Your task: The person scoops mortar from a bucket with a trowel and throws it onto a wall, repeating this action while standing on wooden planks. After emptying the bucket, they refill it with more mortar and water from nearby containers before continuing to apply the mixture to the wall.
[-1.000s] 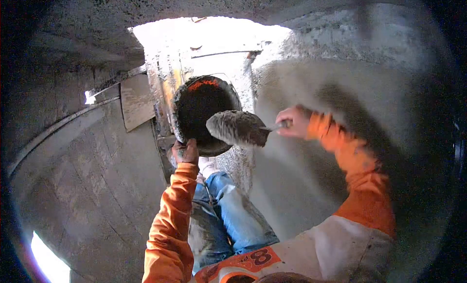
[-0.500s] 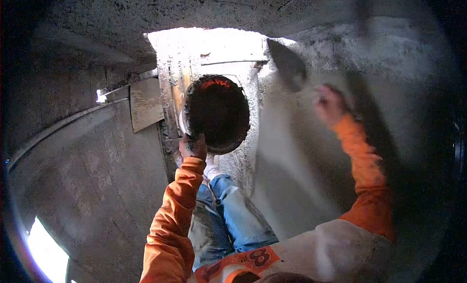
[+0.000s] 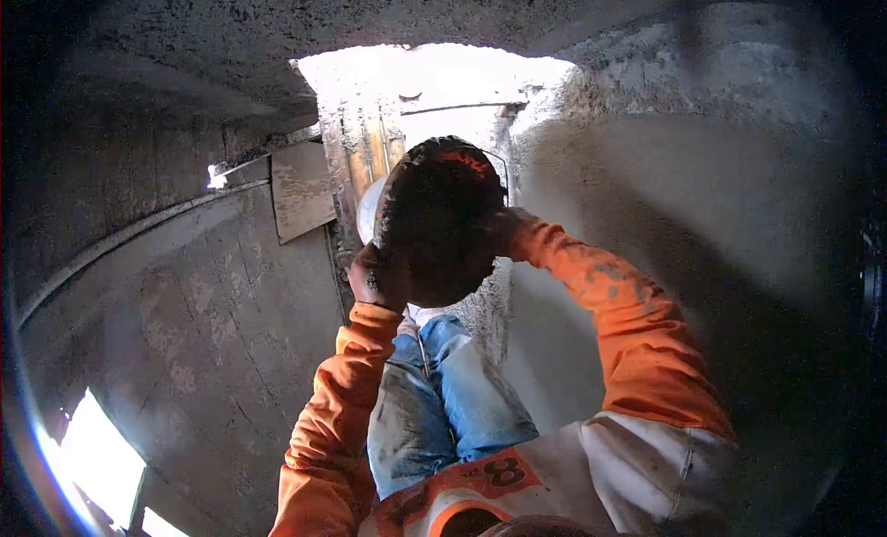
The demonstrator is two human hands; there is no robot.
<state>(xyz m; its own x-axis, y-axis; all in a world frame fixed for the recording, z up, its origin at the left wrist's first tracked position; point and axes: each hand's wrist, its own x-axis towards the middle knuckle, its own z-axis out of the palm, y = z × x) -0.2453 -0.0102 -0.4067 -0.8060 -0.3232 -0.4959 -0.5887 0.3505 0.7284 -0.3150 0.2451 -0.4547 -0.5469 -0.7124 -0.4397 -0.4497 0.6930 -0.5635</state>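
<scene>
A round dark bucket or pan (image 3: 442, 228) with a crusted rim and a thin wire handle is raised in front of my body. Its interior is mostly in shadow, with a reddish patch near the top. My left hand (image 3: 379, 278) grips the lower left of its rim. At the right side of the rim is my right hand (image 3: 511, 232), partly lost in shadow, its fingers hidden against the bucket. Both sleeves are orange and stained.
Rough grey walls (image 3: 176, 325) curve around me. Behind the bucket stands a worn wooden plank (image 3: 356, 135) below a bright opening (image 3: 443, 71). A square board (image 3: 303, 191) hangs at left. Another bright opening (image 3: 100, 458) shows at lower left.
My right hand has come from the wall at right in to the bucket's right side. The bucket has shifted slightly right and turned, with my left hand still on it.
</scene>
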